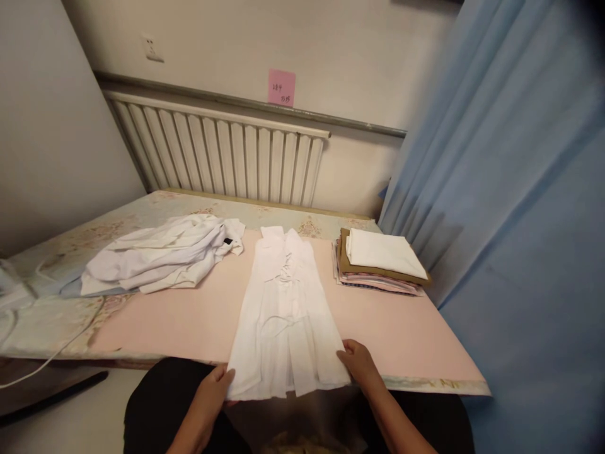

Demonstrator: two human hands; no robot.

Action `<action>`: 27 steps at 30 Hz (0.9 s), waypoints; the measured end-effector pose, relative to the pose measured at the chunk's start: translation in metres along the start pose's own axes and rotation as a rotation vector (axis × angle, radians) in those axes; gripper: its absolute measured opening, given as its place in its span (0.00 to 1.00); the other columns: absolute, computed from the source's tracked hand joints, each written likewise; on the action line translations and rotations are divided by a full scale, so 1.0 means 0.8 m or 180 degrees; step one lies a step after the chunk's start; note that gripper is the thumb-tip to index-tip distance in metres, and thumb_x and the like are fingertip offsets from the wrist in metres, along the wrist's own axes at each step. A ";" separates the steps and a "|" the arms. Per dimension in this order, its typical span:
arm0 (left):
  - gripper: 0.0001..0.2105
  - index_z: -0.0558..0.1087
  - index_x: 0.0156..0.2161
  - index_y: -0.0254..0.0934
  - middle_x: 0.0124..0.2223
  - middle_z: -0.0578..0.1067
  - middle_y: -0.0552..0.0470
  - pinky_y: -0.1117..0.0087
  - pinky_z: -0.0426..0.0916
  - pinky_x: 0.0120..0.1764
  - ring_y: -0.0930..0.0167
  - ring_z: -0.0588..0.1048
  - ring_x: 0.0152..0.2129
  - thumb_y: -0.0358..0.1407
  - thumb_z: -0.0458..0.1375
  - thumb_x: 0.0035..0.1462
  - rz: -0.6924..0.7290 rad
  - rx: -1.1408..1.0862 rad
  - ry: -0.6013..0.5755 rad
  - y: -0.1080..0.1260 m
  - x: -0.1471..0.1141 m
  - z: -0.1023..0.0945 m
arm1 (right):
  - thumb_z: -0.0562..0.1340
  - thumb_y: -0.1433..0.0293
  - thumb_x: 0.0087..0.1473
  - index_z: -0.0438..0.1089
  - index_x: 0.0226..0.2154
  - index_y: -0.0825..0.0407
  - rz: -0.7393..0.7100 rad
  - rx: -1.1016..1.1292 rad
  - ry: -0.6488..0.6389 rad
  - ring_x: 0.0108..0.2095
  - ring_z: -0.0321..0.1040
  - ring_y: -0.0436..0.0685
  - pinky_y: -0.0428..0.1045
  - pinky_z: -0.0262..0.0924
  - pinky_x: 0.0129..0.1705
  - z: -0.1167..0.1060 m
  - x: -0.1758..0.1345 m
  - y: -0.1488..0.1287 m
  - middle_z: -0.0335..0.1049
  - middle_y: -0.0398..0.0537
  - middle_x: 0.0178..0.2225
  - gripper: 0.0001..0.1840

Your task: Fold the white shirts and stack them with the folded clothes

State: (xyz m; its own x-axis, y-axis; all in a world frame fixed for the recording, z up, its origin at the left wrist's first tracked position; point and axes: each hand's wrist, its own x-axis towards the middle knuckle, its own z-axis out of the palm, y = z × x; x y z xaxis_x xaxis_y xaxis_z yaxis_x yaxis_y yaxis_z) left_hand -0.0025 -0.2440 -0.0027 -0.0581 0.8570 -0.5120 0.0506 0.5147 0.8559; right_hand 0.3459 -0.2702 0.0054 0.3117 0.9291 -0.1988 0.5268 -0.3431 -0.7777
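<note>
A white garment (246, 340) with gathers down its middle and a thin tie lies spread on the pink cloth, its wide lower end reaching over the table's front edge. My left hand (213, 392) pinches its lower left corner. On the other side, my right hand (358, 362) grips the edge near the lower right corner. Both hands hold the hem stretched between them. The narrow end of the garment points toward the wall.
To the left lies a loose heap of white clothes (161, 252). At the right is a stack of folded cloths (385, 255), white on top. A blue curtain (510, 208) hangs beside the table (454, 340). A radiator (212, 148) stands behind; a white cord (61, 347) trails at left.
</note>
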 end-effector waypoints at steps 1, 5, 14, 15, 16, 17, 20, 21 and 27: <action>0.08 0.72 0.34 0.36 0.25 0.74 0.55 0.70 0.69 0.25 0.69 0.73 0.23 0.38 0.58 0.49 0.0046 0.0225 -0.0025 -0.003 0.001 -0.002 | 0.56 0.71 0.45 0.74 0.31 0.53 0.0005 -0.0046 -0.0008 0.30 0.70 0.55 0.45 0.59 0.32 -0.002 -0.001 0.000 0.75 0.45 0.27 0.12; 0.09 0.72 0.35 0.38 0.30 0.76 0.52 0.65 0.70 0.36 0.65 0.75 0.31 0.39 0.54 0.52 0.0867 0.1727 0.0384 -0.006 -0.001 -0.013 | 0.56 0.71 0.48 0.73 0.36 0.51 -0.0210 -0.0577 0.0383 0.31 0.69 0.55 0.47 0.58 0.35 -0.015 -0.008 -0.006 0.73 0.44 0.27 0.13; 0.13 0.69 0.47 0.36 0.44 0.74 0.44 0.57 0.65 0.49 0.61 0.69 0.45 0.34 0.48 0.60 0.3090 0.2890 0.0624 0.045 0.008 0.056 | 0.53 0.74 0.54 0.70 0.31 0.51 -0.1661 -0.0785 0.0393 0.35 0.66 0.55 0.47 0.56 0.39 0.016 0.014 -0.083 0.71 0.47 0.33 0.10; 0.13 0.69 0.47 0.36 0.45 0.73 0.44 0.57 0.65 0.49 0.61 0.68 0.45 0.34 0.49 0.60 0.3201 0.2898 0.0528 0.053 0.012 0.069 | 0.53 0.74 0.54 0.70 0.31 0.51 -0.1742 -0.0696 0.0286 0.35 0.66 0.54 0.46 0.56 0.39 0.025 0.020 -0.091 0.71 0.47 0.32 0.10; 0.13 0.69 0.48 0.35 0.45 0.73 0.43 0.57 0.65 0.48 0.61 0.68 0.45 0.34 0.49 0.59 0.3286 0.2915 0.0441 0.060 0.016 0.082 | 0.54 0.75 0.54 0.70 0.30 0.51 -0.1790 -0.0620 0.0210 0.35 0.66 0.54 0.46 0.56 0.40 0.034 0.027 -0.098 0.71 0.47 0.32 0.10; 0.13 0.68 0.48 0.35 0.46 0.72 0.43 0.57 0.64 0.47 0.60 0.67 0.45 0.34 0.49 0.59 0.3337 0.2947 0.0368 0.067 0.020 0.093 | 0.54 0.75 0.54 0.70 0.30 0.51 -0.1813 -0.0569 0.0167 0.35 0.66 0.54 0.46 0.56 0.40 0.042 0.034 -0.104 0.71 0.46 0.32 0.10; 0.15 0.67 0.50 0.35 0.48 0.71 0.43 0.56 0.63 0.46 0.60 0.66 0.46 0.33 0.51 0.58 0.3342 0.3076 0.0282 0.081 0.033 0.119 | 0.54 0.76 0.53 0.70 0.31 0.51 -0.1786 -0.0523 0.0149 0.36 0.66 0.53 0.46 0.56 0.41 0.063 0.056 -0.113 0.71 0.46 0.33 0.10; 0.15 0.67 0.50 0.35 0.47 0.71 0.44 0.57 0.62 0.46 0.60 0.66 0.45 0.33 0.52 0.57 0.3309 0.3129 0.0276 0.082 0.037 0.125 | 0.54 0.77 0.53 0.71 0.31 0.51 -0.1753 -0.0521 0.0153 0.36 0.66 0.53 0.45 0.57 0.41 0.067 0.063 -0.114 0.72 0.45 0.33 0.10; 0.06 0.71 0.37 0.37 0.37 0.70 0.48 0.60 0.61 0.43 0.63 0.66 0.38 0.33 0.52 0.57 0.3219 0.3343 0.0369 0.068 0.058 0.133 | 0.55 0.79 0.49 0.72 0.38 0.53 -0.1277 -0.0599 0.0261 0.37 0.67 0.53 0.45 0.57 0.41 0.081 0.092 -0.103 0.73 0.47 0.35 0.15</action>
State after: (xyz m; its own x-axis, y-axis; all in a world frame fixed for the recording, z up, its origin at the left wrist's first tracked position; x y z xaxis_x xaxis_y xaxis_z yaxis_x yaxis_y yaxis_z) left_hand 0.1035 -0.1740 0.0121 0.3671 0.8755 0.3143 0.8033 -0.4688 0.3674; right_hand 0.2741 -0.1648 0.0160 0.1112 0.9824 0.1500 0.7511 0.0158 -0.6600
